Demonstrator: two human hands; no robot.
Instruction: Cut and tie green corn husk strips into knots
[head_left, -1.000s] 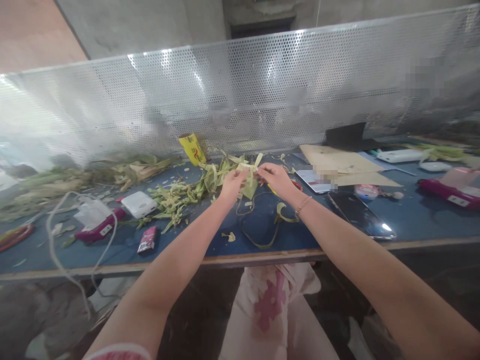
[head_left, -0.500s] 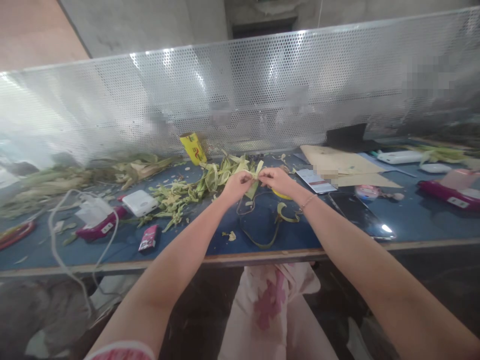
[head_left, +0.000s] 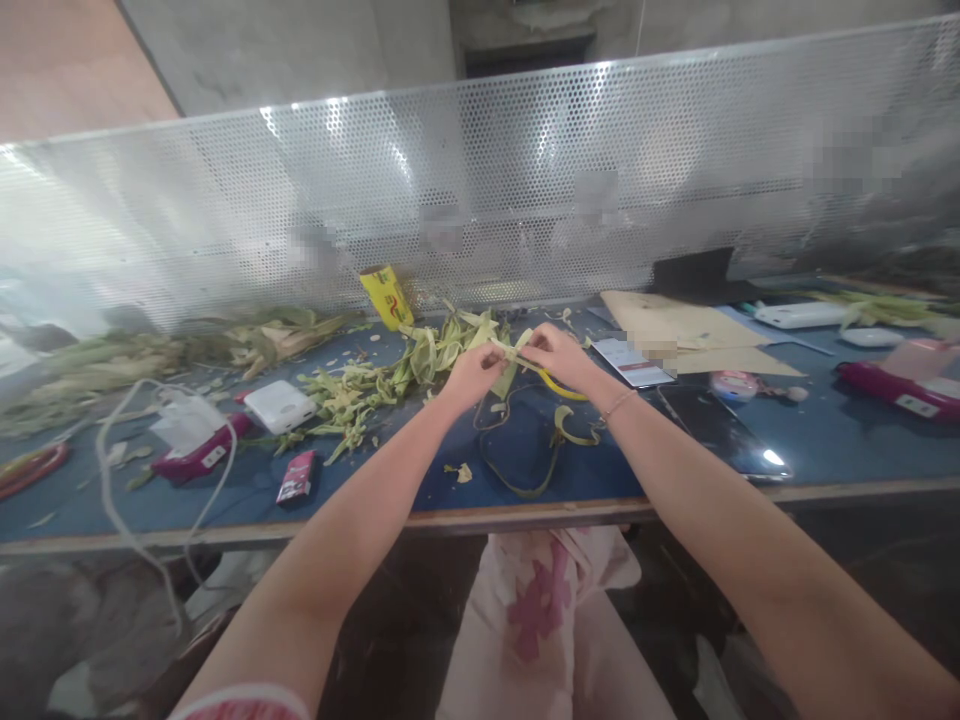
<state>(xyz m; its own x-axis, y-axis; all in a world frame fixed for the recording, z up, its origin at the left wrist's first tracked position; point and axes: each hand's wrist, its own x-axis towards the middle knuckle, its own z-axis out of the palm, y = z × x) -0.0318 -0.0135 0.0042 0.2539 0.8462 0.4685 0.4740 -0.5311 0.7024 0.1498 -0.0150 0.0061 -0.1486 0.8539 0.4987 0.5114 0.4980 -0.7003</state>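
Above the middle of the blue table, my left hand [head_left: 478, 370] pinches one end of a pale green leaf strip [head_left: 511, 352]. My right hand [head_left: 556, 356] has its thumb and finger closed on the strip's other side, close to the left fingertips. Below the right palm a yellow curved thing [head_left: 564, 390] partly shows; its kind is unclear. Just left of my hands lies a heap of pale green leaf pieces [head_left: 431, 355]. Beneath them a thin cord-like loop [head_left: 519, 490] and a curled leaf piece [head_left: 574, 430] rest on the table.
A yellow printed roll [head_left: 387, 298] leans near the perforated metal screen [head_left: 480, 180]. Left are a white box-like device [head_left: 281, 405], a pink small box [head_left: 297, 477] and a corded purple power strip [head_left: 202, 450]. Right lie a phone [head_left: 634, 362], a dark tablet [head_left: 720, 430] and brown paper [head_left: 675, 320].
My right hand has shifted slightly up and turned, and the strip's raised end now tilts rightward. More of the yellow curved thing shows. My left hand stays nearly in place.
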